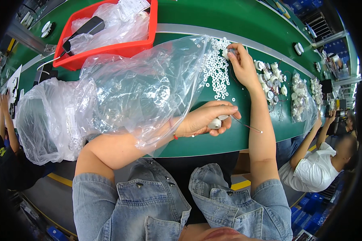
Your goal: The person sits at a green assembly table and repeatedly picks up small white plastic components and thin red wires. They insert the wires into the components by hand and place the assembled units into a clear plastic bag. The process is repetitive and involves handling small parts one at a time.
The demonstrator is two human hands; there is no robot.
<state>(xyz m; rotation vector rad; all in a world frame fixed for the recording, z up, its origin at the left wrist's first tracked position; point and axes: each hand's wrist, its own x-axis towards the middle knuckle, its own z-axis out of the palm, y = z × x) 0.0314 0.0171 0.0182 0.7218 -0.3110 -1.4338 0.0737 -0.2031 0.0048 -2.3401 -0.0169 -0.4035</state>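
My left hand is closed around a small white motor with thin red and black wires trailing to the right over the green table. My right hand reaches farther out and pinches a small white part at the edge of a spread of several small white rings. A large clear plastic bag lies over my left forearm and the table's left side.
A red bin lined with plastic, holding a black tool, stands at the back left. Several white motors with wires lie right of my right hand, beside a clear bag of parts. Other people sit at the far left and right.
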